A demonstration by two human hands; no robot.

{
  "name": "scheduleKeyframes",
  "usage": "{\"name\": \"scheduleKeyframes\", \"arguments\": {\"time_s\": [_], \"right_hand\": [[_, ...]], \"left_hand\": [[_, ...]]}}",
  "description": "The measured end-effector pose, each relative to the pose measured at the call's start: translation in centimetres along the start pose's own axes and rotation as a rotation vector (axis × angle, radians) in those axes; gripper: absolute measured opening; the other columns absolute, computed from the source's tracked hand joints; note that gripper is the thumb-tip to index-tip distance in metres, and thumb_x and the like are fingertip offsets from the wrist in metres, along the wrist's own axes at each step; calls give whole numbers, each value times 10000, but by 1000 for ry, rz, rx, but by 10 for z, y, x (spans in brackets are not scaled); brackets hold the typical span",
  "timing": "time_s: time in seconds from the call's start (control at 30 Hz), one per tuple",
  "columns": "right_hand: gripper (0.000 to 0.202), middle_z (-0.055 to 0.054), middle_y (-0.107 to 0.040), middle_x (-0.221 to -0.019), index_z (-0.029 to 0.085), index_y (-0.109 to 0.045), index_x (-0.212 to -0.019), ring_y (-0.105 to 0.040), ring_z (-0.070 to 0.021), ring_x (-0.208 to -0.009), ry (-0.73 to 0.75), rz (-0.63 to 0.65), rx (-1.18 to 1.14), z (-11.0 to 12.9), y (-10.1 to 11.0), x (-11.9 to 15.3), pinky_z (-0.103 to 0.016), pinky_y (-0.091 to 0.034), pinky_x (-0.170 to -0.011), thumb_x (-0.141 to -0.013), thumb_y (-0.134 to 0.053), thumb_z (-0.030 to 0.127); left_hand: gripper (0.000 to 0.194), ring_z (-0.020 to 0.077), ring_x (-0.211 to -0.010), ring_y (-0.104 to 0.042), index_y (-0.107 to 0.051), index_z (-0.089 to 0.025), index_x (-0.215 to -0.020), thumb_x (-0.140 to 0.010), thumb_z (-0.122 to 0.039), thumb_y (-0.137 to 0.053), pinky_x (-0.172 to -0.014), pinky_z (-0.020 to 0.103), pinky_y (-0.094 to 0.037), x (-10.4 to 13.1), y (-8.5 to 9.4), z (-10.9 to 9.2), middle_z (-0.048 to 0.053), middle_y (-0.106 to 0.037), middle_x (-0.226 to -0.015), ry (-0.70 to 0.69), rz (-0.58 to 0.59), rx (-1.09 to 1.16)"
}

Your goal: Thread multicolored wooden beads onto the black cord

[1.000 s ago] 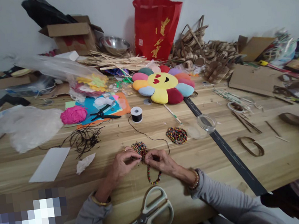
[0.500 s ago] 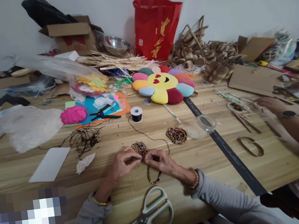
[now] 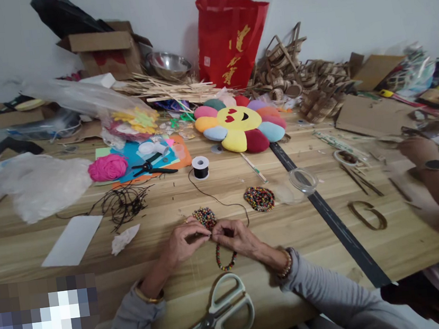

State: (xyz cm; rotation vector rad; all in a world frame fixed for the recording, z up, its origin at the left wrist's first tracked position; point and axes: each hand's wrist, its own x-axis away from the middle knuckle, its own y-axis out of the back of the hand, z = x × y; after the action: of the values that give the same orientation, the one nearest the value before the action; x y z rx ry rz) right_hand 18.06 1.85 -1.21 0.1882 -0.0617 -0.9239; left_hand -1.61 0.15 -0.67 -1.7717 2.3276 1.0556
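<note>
pale walls (image 3: pixel 327 1), cluttered wooden table (image 3: pixel 287 231), right hand (image 3: pixel 237 238) grasping beaded strand (image 3: pixel 227 268), left hand's (image 3: pixel 181 242) grip unclear

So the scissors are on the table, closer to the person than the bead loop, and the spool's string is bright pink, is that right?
Not quite: the string on the spool is black, not bright pink, as the head view shows. The scissors are on the table, closer to the person than the bead loop.

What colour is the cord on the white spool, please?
The cord is black, clearest in the head view.
</note>
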Motion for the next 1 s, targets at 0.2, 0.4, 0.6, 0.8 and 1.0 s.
{"name": "scheduleKeyframes", "arguments": {"time_s": [0.2,0.4,0.6,0.8,1.0], "right_hand": [[182,-9,-590,-690,133,-622,-757,-509,-117,-641,19,16,4,1,0,1,-222,-392,-609,-823,-585,299],[200,-14,-597,-704,133,-630,-765,-521,-124,-661,31,24,20,2,1,1,-224,-397,-619,-835,-581,314],[160,-12,-607,-708,133,-645,-776,-531,-124,-671,37,18,40,3,2,0,-222,-398,-628,-825,-593,277],[211,-3,-588,-681,137,-632,-751,-510,-117,-643,-12,18,-15,4,1,0,-224,-389,-604,-800,-630,342],[288,33,-481,-628,146,-596,-800,-408,-87,-551,-48,14,-148,7,1,1,-210,-329,-513,-765,-664,424]], "left_hand": [[87,159,-675,-635,-709,-155,-736,-784,-215,-667,-672,267,-503,2,1,3,57,-722,-690,38,-23,5],[78,159,-682,-633,-707,-158,-730,-774,-207,-666,-675,264,-505,3,1,3,56,-721,-692,63,-14,-19],[52,155,-678,-626,-704,-158,-734,-766,-181,-670,-672,254,-496,3,0,0,47,-704,-685,78,11,26],[75,148,-657,-632,-698,-148,-719,-755,-213,-690,-653,243,-500,6,1,-1,44,-692,-692,163,54,31],[162,162,-668,-632,-699,-147,-707,-793,-280,-667,-652,265,-498,2,4,-3,57,-696,-688,136,52,120]]}}
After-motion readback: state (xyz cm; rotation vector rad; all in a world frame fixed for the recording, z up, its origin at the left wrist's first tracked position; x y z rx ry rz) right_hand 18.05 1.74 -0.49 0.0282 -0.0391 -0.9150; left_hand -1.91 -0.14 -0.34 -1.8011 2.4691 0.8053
